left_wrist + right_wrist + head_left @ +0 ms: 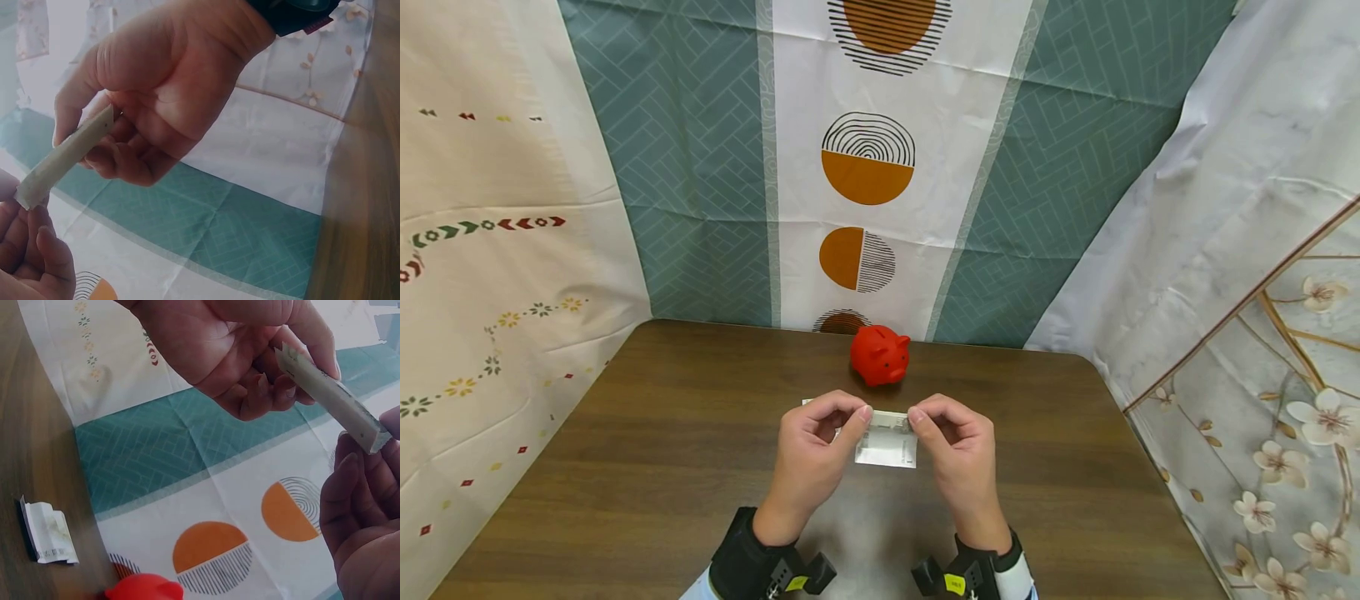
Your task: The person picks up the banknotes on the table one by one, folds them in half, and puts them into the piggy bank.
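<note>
A folded banknote (886, 450), pale with faint print, is held between both hands in the head view. My left hand (811, 458) pinches its left end between thumb and fingers. The right end is pinched by my right hand (958, 454) in the same way. From both wrists the folded banknote (69, 153) shows nearly edge-on as a narrow pale strip. A second folded, printed paper (50, 534) lies on the table in the right wrist view. In the head view, the left hand hides most of the paper behind it.
A red piggy bank (880, 356) stands just beyond the hands, near the back edge of the brown wooden table (685, 417). A patterned teal and white cloth (715, 167) hangs behind the table, and other printed cloths hang at both sides.
</note>
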Tool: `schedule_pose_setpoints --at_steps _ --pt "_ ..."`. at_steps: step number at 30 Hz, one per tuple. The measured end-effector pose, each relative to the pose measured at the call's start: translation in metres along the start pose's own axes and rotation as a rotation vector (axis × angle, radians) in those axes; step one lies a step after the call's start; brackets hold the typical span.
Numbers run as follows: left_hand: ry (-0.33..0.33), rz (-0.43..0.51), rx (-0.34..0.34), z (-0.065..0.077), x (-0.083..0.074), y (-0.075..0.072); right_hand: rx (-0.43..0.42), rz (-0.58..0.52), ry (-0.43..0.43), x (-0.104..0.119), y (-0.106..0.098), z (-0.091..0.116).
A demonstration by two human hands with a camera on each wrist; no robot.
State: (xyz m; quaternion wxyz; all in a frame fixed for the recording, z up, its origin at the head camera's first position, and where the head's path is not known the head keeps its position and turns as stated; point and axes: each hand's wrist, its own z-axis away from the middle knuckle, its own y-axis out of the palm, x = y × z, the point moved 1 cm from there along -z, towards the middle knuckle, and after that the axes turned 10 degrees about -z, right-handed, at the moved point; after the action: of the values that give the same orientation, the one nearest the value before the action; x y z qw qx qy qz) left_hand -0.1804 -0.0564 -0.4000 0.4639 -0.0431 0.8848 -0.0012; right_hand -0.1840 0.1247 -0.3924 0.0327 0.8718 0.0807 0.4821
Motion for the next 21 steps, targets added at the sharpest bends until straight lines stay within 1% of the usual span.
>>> schedule_pose_setpoints --at_steps 6,10,15,21 --pt "-0.007 0.023 0.023 0.0000 0.0000 -0.0004 0.013 -0.022 -0.024 -0.0005 -0.0006 0.0007" --pt "0.002 0.028 0.032 -0.0003 -0.0007 -0.0003 0.024 -0.044 -0.026 -0.0008 0.0002 0.0000" --pt "-0.004 0.033 0.067 0.0000 -0.0017 0.0009 0.029 -0.039 -0.034 -0.0002 0.0016 0.0001" --pt "-0.008 0.045 0.073 0.0012 -0.0025 0.0021 0.060 -0.067 -0.006 -0.0001 0.0041 0.0020"
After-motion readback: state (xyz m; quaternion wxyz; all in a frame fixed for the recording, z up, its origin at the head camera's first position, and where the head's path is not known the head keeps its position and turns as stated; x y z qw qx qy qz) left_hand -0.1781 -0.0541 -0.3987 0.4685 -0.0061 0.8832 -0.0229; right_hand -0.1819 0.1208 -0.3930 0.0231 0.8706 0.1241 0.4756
